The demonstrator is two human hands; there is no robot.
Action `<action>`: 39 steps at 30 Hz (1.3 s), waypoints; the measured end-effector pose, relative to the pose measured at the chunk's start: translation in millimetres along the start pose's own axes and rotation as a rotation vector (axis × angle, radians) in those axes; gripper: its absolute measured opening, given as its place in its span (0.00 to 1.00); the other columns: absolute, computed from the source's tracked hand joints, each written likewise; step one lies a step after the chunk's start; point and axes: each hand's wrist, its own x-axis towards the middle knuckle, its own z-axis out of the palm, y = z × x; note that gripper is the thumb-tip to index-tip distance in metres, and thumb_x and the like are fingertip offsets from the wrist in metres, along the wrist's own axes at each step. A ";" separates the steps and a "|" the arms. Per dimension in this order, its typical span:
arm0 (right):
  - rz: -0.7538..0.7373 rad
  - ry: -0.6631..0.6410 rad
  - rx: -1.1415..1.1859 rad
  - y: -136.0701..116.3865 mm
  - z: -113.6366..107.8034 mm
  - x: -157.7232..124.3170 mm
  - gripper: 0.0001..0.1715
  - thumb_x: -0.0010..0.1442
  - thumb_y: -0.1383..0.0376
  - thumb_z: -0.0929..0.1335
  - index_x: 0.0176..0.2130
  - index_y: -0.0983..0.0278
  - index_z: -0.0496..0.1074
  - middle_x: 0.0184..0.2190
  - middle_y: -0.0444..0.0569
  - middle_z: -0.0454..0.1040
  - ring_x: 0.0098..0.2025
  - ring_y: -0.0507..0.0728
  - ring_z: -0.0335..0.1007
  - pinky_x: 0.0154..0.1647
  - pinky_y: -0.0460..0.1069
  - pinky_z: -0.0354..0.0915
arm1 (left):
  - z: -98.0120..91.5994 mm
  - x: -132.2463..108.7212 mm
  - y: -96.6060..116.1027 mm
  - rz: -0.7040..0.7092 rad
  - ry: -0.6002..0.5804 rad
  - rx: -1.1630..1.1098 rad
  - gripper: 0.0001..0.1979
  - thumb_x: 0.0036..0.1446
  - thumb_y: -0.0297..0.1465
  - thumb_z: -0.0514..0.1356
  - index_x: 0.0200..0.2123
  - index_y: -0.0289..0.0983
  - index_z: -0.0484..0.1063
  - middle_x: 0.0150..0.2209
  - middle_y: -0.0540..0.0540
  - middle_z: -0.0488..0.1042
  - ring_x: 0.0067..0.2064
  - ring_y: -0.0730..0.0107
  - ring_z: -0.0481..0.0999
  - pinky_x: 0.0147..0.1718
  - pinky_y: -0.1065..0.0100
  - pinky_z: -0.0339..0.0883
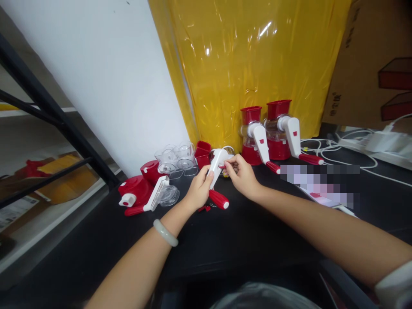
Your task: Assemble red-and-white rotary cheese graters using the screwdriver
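My left hand (198, 189) is closed around a white crank handle (217, 165), whose red grip (219, 199) points down to the right. At the crank's upper part, my right hand (242, 175) pinches a small red piece (222, 167) against the white surface; the fingers partly cover it. Small red parts (204, 208) lie on the black table below the crank. Just behind my hands are a red hopper (203, 153) and a ribbed metal drum (229, 150), partly hidden.
Left on the table (257, 240) are red bases (135, 191), another white crank (157, 193) and clear plastic housings (177, 156). Two assembled rotary graters (252, 141) stand back right. White cables (341, 150) and a blurred-out flat item (318, 189) lie at right. A yellow-wrapped panel (257, 56) rises behind.
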 end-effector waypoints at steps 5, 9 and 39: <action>-0.005 0.006 -0.012 1.2 -0.7 0.7 0.12 0.63 0.55 0.65 0.35 0.61 0.64 0.29 0.48 0.75 0.31 0.54 0.75 0.35 0.52 0.72 | 0.0 -0.3 0.8 -0.001 -0.013 0.014 0.20 0.65 0.46 0.51 0.50 0.39 0.68 0.27 0.51 0.72 0.27 0.67 0.70 0.28 0.69 0.62; -0.009 0.013 -0.018 2.1 -0.5 0.5 0.12 0.63 0.55 0.65 0.35 0.61 0.63 0.30 0.48 0.75 0.31 0.54 0.75 0.35 0.52 0.72 | 0.2 -0.9 1.9 -0.007 -0.020 0.039 0.20 0.66 0.46 0.51 0.50 0.39 0.68 0.27 0.51 0.72 0.26 0.68 0.69 0.27 0.69 0.61; -0.064 -0.133 0.017 -0.7 -0.9 -4.9 0.09 0.61 0.61 0.66 0.41 0.61 0.63 0.30 0.45 0.71 0.29 0.51 0.69 0.29 0.48 0.68 | 0.7 -1.3 2.6 0.049 -0.031 0.052 0.19 0.67 0.44 0.50 0.49 0.37 0.68 0.33 0.50 0.71 0.33 0.68 0.69 0.34 0.69 0.62</action>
